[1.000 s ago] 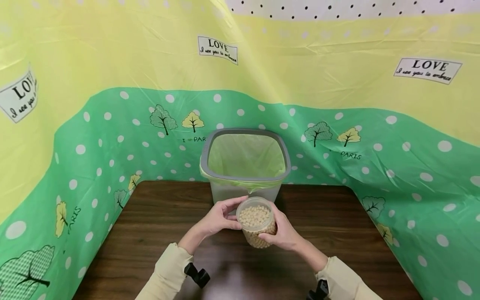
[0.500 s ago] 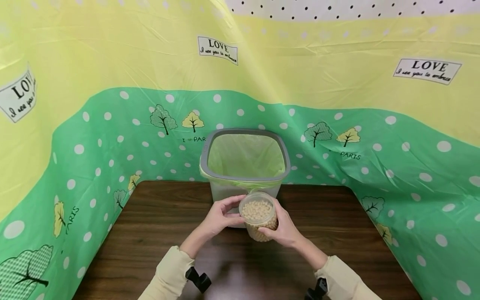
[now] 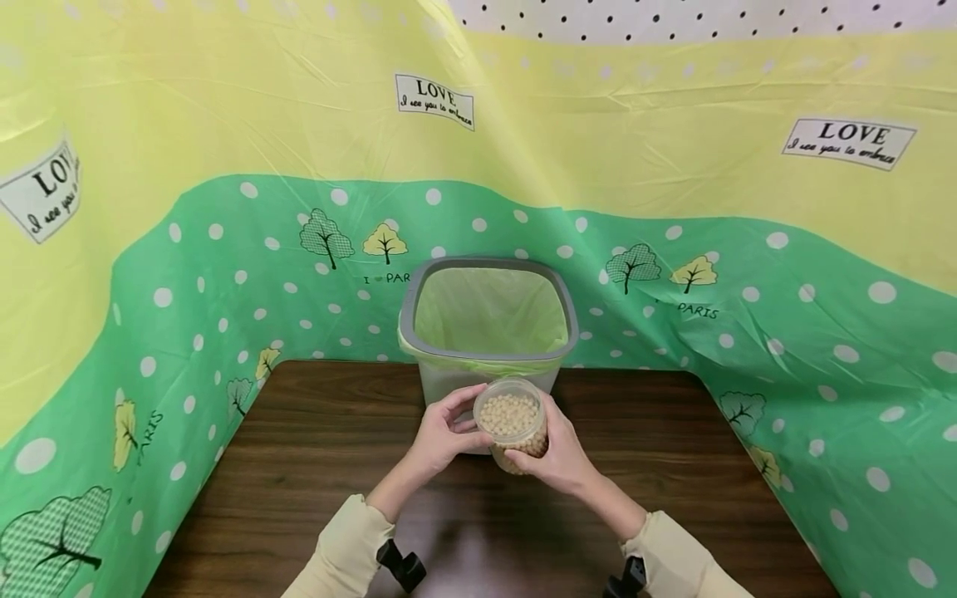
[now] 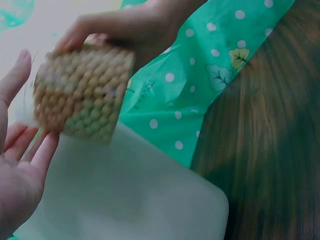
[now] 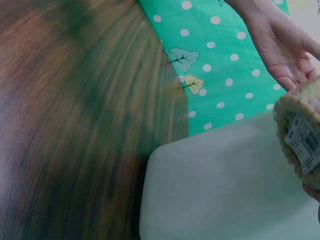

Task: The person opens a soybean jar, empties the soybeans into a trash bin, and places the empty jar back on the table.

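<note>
A clear plastic jar [image 3: 512, 415] with an open top, nearly full of pale round beans [image 3: 508, 413], is held up in front of the bin. My right hand [image 3: 559, 453] grips its right side, thumb across the front. On the opposite side my left hand [image 3: 443, 432] holds the jar near the rim between thumb and fingertips. In the left wrist view the beans show through the wall of the tilted jar [image 4: 85, 92]. A white barcode label [image 5: 305, 142] is visible on its base in the right wrist view, where most of the right hand is out of frame.
Behind the jar stands a bin [image 3: 489, 378] with a grey rim and a light green liner [image 3: 489, 311], on the dark wood table [image 3: 336, 465]. A green and yellow printed cloth [image 3: 224, 249] hangs around the table's back and sides.
Both hands have lifted the jar a little, moving it toward the bin. Its beans stay inside, and the bin has not moved.
</note>
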### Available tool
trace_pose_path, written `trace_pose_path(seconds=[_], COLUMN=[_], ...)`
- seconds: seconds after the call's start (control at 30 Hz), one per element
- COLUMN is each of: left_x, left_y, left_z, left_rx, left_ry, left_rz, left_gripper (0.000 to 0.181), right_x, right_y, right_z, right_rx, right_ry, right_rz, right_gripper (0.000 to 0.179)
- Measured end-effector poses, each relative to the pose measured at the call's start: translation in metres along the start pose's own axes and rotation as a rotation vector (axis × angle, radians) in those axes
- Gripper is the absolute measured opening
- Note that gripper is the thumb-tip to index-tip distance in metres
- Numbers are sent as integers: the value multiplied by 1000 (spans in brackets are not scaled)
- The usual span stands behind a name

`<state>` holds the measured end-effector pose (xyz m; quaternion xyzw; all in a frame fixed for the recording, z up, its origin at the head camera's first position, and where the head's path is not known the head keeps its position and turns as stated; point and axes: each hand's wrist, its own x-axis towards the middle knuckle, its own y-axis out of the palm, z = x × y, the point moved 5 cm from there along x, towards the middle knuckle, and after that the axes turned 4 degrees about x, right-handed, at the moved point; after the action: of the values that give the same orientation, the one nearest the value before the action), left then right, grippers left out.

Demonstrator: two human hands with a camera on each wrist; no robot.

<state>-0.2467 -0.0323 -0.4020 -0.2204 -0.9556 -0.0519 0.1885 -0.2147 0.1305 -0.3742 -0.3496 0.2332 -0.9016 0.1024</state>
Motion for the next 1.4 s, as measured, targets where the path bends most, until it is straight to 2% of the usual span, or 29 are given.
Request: trace_pose_path(seconds=[0.07,0.13,0.3,0.4,0.47,0.6,0.7,0.77,0.83,0.97,1.03,1.1,1.17,1.3,1.4], left_x=[0,1,1,0,-2,-4,-5,-5,-5,-1,0,-1,-2,-4,-4], left_y=[0,-1,-4,-2,0,4,7,7,6,1,2,5,7,10,8], left_z=[-2,-3,-1,0,0,-3,-6,-8,-11,-14,-14,-14,-15,-16,-16], left_rx=[9,-10,-65,-44,-21,32,65,51,9,-54,-38,-15,6,44,21], left_ry=[5,11,1,-18,-18,4,23,35,44,44,39,32,28,28,34], left_rz=[-14,7,166,229,198,34,-30,-19,10,110,161,185,156,41,39], left_gripper=[73,71,73,81,82,75,72,71,70,73,78,83,83,80,79], right_x=[-2,-4,-7,-8,-9,-8,-6,-4,-2,-1,-1,-2,-3,-4,-4], right_y=[1,1,2,3,4,3,1,-1,-3,-5,-4,-3,-2,-2,-2], right_z=[-12,-23,-30,-28,-27,-26,-26,-26,-26,-23,-22,-21,-21,-20,-20], right_rx=[4,36,145,140,95,-2,-14,19,83,189,186,163,122,36,46], right_ry=[10,17,-10,-32,-41,-46,-52,-51,-44,-34,-43,-56,-64,-85,-83], right_rz=[-10,7,131,158,128,31,-2,6,48,166,201,203,168,71,49], right_gripper=[81,80,74,74,77,83,87,86,82,76,76,77,79,83,83])
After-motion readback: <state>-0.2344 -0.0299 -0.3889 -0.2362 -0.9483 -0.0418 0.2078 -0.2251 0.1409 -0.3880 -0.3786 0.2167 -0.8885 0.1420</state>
